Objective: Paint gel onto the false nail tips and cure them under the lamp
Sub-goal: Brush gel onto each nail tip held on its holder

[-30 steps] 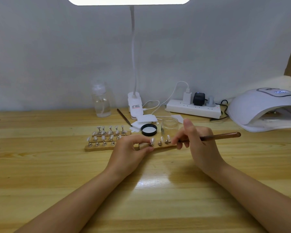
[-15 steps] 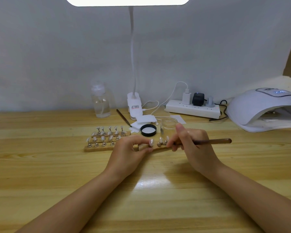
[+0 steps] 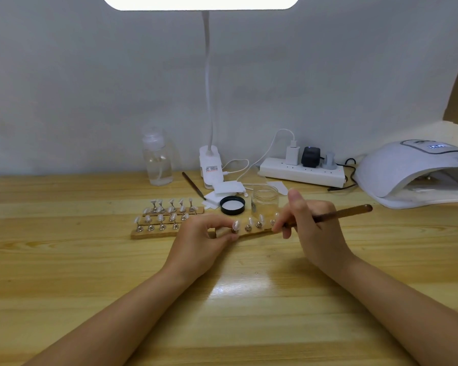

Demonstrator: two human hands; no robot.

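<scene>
Two hands: left fingers (image 3: 229,236) pinching strip (image 3: 251,231) with four visible nail tips (image 3: 249,221), right fingers (image 3: 288,223) curled round one brush (image 3: 339,213).

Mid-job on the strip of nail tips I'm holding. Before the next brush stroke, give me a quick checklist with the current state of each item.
1. Strip steadied: ok. The left hand grips the near end of the wooden strip.
2. Brush in hand: ok. The right hand pinches the brush, its working end toward the rightmost tip.
3. Gel on the bristles: cannot tell; the fingers hide them.
4. Gel jar open and near: ok. The jar stands uncapped behind the strip, with its black lid beside it.
5. Curing lamp ready: ok. The curing lamp sits at the right with its display lit.
6. Tips already coated: cannot tell at this size.
</scene>
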